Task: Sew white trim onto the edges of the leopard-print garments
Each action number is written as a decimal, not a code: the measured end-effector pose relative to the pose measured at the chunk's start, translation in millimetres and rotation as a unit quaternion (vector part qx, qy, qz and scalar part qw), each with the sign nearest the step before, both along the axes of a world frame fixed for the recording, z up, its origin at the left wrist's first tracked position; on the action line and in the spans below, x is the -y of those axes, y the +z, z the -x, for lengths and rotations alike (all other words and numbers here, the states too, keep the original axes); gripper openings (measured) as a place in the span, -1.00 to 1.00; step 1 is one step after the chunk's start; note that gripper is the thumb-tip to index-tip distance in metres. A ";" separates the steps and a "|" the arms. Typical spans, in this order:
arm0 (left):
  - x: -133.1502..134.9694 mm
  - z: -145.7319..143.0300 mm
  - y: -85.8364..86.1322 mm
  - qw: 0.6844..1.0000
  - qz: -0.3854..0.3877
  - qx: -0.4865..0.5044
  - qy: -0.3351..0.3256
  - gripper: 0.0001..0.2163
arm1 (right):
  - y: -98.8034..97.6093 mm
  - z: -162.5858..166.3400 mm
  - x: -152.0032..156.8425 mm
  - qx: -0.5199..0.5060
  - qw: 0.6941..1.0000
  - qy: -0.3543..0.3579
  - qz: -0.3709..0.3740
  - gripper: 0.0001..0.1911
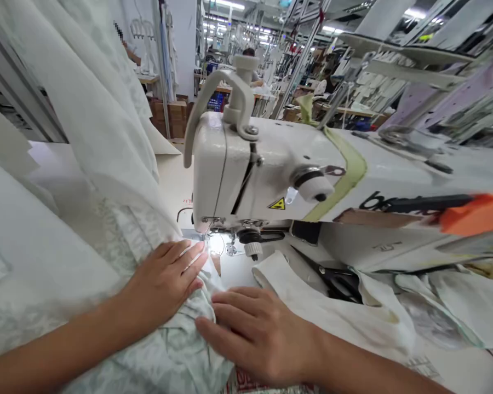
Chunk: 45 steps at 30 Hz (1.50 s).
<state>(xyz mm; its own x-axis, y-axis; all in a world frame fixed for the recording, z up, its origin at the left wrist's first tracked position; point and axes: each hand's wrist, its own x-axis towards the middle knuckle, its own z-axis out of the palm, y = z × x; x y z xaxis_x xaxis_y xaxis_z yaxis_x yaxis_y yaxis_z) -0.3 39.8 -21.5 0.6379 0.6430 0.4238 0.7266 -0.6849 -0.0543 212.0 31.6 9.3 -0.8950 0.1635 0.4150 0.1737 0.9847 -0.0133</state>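
My left hand (163, 282) lies flat on the pale, leaf-patterned fabric (148, 342), its fingers stretched toward the lit needle area of the white sewing machine (250, 169). To its right is my right hand (263, 334), fingers extended and thumb apart, touching the bunched fabric's edge near the front of the machine bed. Under the machine head, the presser foot and needle are partly lost in the lamp's glare. More of the fabric rises in large folds along the left side.
Black scissors (332, 279) lie under the machine arm, partly covered by a white curved fabric piece (332, 312). More cut pieces (456, 301) are heaped at the right. An orange piece (476, 213) sticks out from the machine arm. Workstations and another person are farther back.
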 end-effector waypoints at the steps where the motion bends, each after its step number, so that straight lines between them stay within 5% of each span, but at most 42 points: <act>1: 1.7 -1.4 0.6 1.000 0.005 0.000 0.005 -0.71 | -0.7 0.5 0.9 -0.008 1.000 0.007 0.004 -0.80; 10: 6.1 -14.3 1.0 0.997 0.015 -0.035 0.064 -0.70 | -2.2 -1.4 0.5 -0.040 0.999 -0.010 0.012 -0.74; 27: 3.7 -14.6 7.4 0.994 0.054 -0.056 0.075 -0.71 | -5.0 -1.5 -0.7 -0.050 0.998 0.004 0.024 -0.69; 34: 46.8 6.7 15.4 0.997 0.028 -0.018 -0.074 -0.75 | 16.8 -6.4 56.6 -0.116 0.951 -0.020 0.285 -0.72; 37: 71.2 12.1 8.4 0.994 0.021 -0.031 -0.106 -0.68 | 4.0 -13.6 83.0 -0.087 0.971 -0.034 0.220 -0.74; 40: 82.7 10.9 -4.2 0.993 -0.038 -0.044 -0.106 -0.71 | -2.3 -33.5 89.2 -0.082 0.984 -0.118 0.109 -0.90; 45: 92.4 -7.7 -8.4 0.994 -0.069 -0.005 -0.086 -0.66 | 12.5 -89.9 78.5 -0.060 0.919 -0.386 0.041 -0.63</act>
